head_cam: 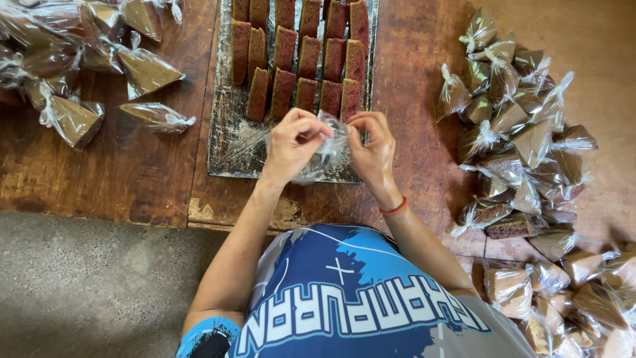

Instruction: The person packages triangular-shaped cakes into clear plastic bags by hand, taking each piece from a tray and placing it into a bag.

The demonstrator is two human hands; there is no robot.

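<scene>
The fingers (311, 129) of the left hand (291, 142) are bunched together and pinch the top edge of a small clear plastic bag (329, 151). The right hand (372, 149) pinches the other side of the bag's mouth with its thumb and fingertips. The bag hangs between both hands, just above the near edge of a dark tray (228, 142). It is crinkly and see-through, so I cannot tell if anything is inside. Rows of brown cake slices (299, 56) lie on the tray. Wrapped cake pieces (523, 152) sit in a pile on the wooden table (411, 59) to the right. More wrapped pieces (73, 59) lie at the left.
</scene>
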